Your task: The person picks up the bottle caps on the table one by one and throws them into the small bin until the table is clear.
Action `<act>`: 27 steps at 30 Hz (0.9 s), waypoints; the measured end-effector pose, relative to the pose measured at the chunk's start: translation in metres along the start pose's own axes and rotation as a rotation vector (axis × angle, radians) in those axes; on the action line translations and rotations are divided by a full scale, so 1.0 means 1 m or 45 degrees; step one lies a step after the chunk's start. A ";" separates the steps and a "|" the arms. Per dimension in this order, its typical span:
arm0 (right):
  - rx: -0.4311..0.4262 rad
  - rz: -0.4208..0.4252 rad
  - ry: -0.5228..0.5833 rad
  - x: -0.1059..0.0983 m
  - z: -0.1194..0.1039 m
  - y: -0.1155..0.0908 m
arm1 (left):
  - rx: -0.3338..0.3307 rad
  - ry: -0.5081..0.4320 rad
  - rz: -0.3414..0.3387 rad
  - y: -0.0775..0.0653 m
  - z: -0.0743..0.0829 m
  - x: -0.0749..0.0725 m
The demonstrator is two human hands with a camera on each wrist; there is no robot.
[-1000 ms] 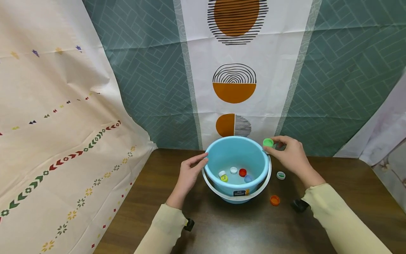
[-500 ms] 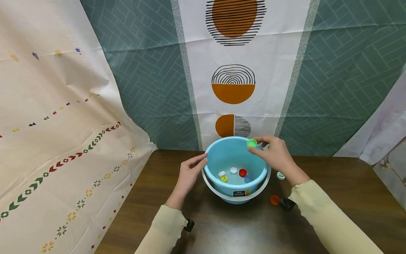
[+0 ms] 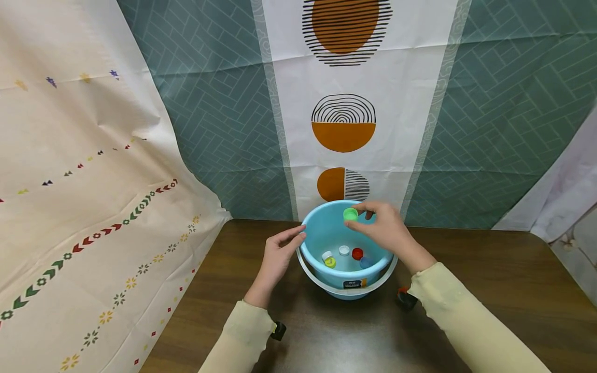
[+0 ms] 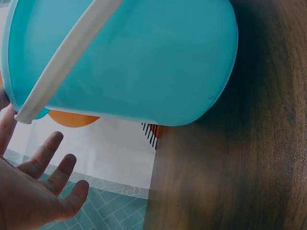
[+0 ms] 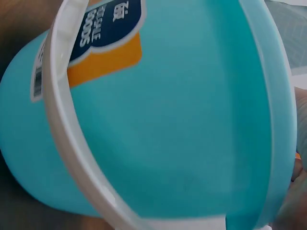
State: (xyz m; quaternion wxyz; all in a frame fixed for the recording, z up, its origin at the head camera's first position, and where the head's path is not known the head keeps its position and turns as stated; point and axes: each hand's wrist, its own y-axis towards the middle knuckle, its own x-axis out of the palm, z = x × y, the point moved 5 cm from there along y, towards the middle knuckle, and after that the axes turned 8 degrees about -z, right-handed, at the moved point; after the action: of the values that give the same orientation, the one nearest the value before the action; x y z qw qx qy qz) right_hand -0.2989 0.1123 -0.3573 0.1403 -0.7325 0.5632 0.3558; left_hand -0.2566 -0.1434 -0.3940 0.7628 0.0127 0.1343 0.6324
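Note:
A light blue bucket (image 3: 322,280) stands on the table, its white handle (image 4: 72,57) hanging down at the front. My left hand (image 3: 277,254) pinches the left side of its rim with thumb and forefinger; the other fingers (image 4: 57,175) are spread beside the wall in the left wrist view. Over the bucket's mouth my right hand (image 3: 384,225) pinches a green bottle cap (image 3: 350,214), hollow side showing. On the bucket floor lie a red cap (image 3: 357,254), a yellow cap (image 3: 330,262), a blue cap (image 3: 366,262) and two white caps (image 3: 344,250). In the right wrist view, the bucket wall hides most of the hand.
An orange cap (image 3: 402,290) on the dark wooden table (image 3: 326,336) is mostly hidden behind the black right wrist camera (image 3: 407,300). Patterned cloth (image 3: 224,103) hangs behind the table, and a cream cloth (image 3: 93,207) drapes along the left.
My right hand has moved left, carrying the green cap from beside the right rim to above the bucket's mouth. Its arm now covers the white-and-green cap on the table. My left hand stays put.

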 end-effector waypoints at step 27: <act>0.096 -0.012 0.013 0.003 -0.002 0.000 | 0.011 0.010 0.003 -0.001 -0.001 -0.001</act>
State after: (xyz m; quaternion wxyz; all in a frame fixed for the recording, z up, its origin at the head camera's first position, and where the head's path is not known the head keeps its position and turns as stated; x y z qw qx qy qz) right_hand -0.2979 0.1095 -0.3579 0.1665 -0.7312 0.5735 0.3298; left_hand -0.2560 -0.1442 -0.3947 0.7615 0.0136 0.1400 0.6327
